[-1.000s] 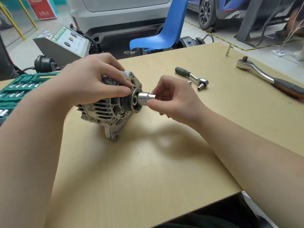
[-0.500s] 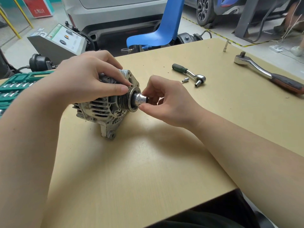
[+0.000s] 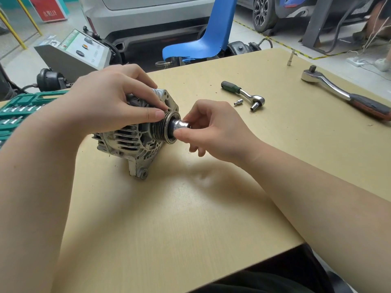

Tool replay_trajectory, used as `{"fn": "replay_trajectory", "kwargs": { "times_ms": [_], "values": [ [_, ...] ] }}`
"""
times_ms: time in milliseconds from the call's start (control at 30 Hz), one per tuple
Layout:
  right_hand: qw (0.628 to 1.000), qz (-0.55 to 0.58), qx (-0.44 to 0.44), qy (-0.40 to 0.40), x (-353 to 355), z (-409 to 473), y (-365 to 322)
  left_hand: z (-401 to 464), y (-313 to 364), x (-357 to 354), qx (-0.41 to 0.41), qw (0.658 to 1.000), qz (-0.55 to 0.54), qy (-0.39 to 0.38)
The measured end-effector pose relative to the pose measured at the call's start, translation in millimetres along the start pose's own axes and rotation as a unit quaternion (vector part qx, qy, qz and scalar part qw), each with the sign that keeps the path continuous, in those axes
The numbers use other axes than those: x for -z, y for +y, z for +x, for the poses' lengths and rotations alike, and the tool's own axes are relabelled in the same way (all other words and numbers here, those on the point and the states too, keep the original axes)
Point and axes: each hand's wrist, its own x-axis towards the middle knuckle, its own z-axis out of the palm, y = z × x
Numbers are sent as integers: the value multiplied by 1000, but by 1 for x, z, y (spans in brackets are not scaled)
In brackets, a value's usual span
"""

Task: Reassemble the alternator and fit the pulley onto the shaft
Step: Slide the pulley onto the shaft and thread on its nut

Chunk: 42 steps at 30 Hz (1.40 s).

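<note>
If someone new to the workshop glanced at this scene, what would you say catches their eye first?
Probably the grimy alternator lying at the table's middle left, its grooved pulley steadied by the left hand while the right hand pinches a shiny socket at the pulley's centre. Next, the two ratchets further back: a small green-handled ratchet mid-table and a large ratchet at the right edge.

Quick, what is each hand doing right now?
Left hand: holds the alternator, thumb pressed on the pulley.
Right hand: pinches the shiny socket at the pulley's middle.
</note>
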Motion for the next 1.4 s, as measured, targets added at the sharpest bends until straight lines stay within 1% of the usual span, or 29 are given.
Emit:
{"fn": "replay_trajectory", "kwargs": {
  "times_ms": [133,267,333,400,467,567,633,767,933,1033,1133,1200,1267,1333,1400],
  "values": [
    [993,90,-76,-32,0,0,-3,0,0,0,2,1000,2,-1],
    [974,161,-149,-56,-3,0,-4,0,-1,-1,-4,1000,2,5],
    [969,175,-163,-61,-5,-1,-3,0,-1,-1,-9,1000,7,7],
    [975,161,-139,-63,-6,-1,-2,0,-1,-1,-13,1000,9,6],
    [985,121,-104,-61,-8,-2,-1,0,-2,0,-13,1000,9,6],
    [998,38,-52,-20,-10,-2,1,0,-1,-1,-10,1000,8,5],
    [1000,-26,-15,4,-10,-3,2,0,-1,0,-7,1000,8,4],
    [994,-107,30,6,-10,-5,2,0,-1,0,0,1000,8,4],
    [993,-116,13,10,-10,-5,1,0,-1,0,-1,1000,13,2],
    [997,-79,-23,-2,-11,-6,-2,0,-2,0,-4,1000,16,-2],
    [996,-64,-67,-20,-13,-4,-3,1,-2,0,-7,1000,21,-1],
    [995,-63,-79,-19,-13,-4,-3,1,-3,0,-8,1000,21,-1],
    [994,-80,-73,-6,-13,-4,-3,1,-3,0,-10,1000,21,2],
    [991,-126,-50,7,-12,-4,-3,0,-3,-1,-11,1000,22,9],
    [989,-145,-33,5,-12,-5,-3,0,-3,-1,-12,1000,20,12]
  ]
}}
